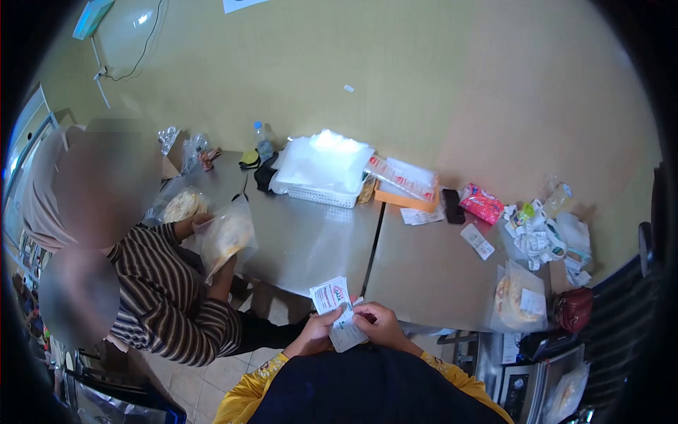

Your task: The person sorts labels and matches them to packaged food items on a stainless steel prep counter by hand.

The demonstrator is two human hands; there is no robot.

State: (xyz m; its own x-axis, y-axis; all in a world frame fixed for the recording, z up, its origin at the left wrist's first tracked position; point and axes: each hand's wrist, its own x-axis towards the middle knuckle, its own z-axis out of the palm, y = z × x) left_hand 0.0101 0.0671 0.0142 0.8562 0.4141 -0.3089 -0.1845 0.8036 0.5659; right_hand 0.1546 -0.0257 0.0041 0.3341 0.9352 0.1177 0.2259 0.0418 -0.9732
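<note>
Close to my body, just off the table's front edge, I hold a small bunch of white printed labels. My left hand grips them from the left side, its thumb lying on top. The fingers of my right hand are pinched at the labels' right edge. A small reddish bit shows by the right fingertips, too small to make out. Printing in black, red and green covers the top label.
A white basket of clear plastic bags stands on the metal table, beside an orange tray. To the right are a pink tissue pack, crumpled label strips and bagged flatbreads. At left a person in striped sleeves holds a filled bag.
</note>
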